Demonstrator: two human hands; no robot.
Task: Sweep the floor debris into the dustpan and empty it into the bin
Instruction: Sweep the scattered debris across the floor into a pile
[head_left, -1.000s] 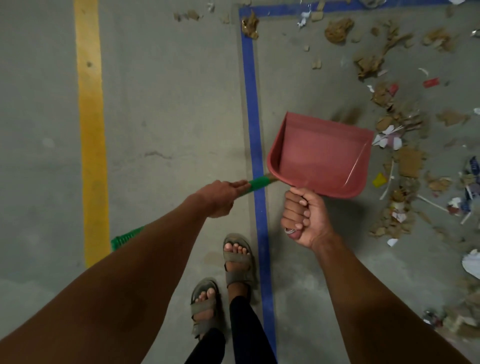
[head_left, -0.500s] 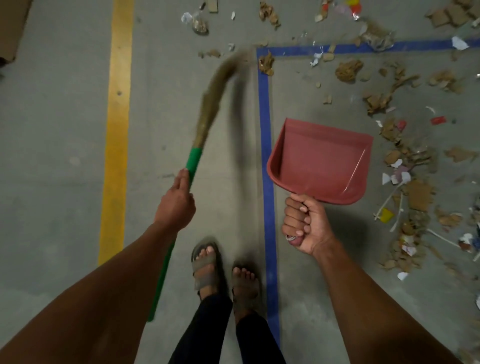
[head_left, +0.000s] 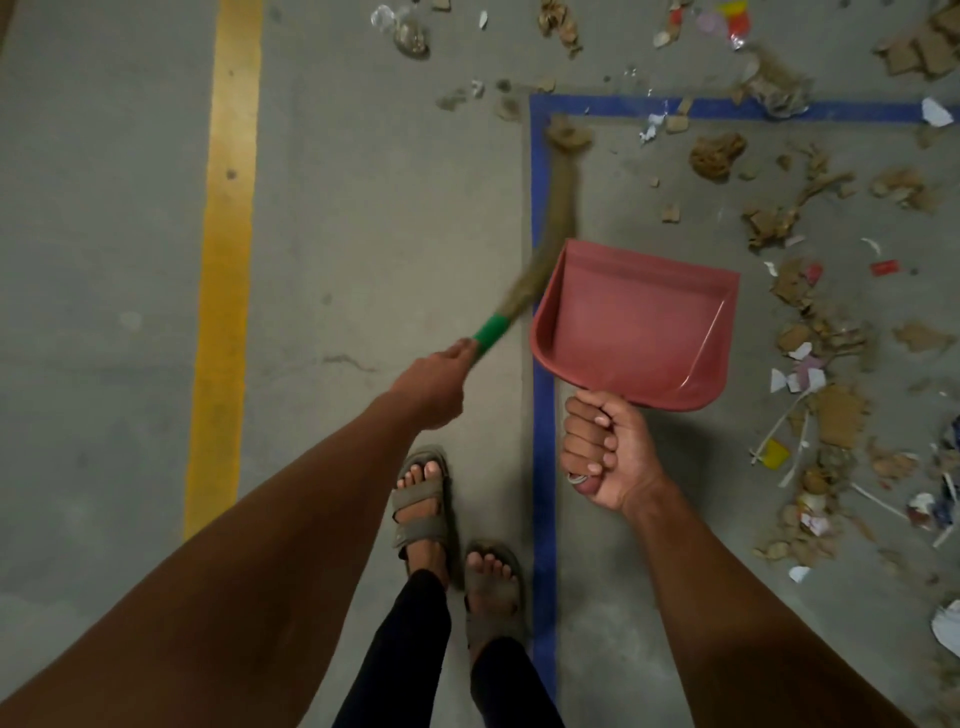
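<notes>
Left hand (head_left: 428, 387) grips broom (head_left: 540, 249); right hand (head_left: 605, 449) clenched round red dustpan (head_left: 634, 322) handle; debris (head_left: 826, 332) right of pan

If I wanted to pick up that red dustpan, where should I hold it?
Probably by its handle at the closed back edge, coming from the near side, just where the right hand grips the dustpan now. The open mouth faces away, and the walls look too wide to wrap fingers round.
</notes>
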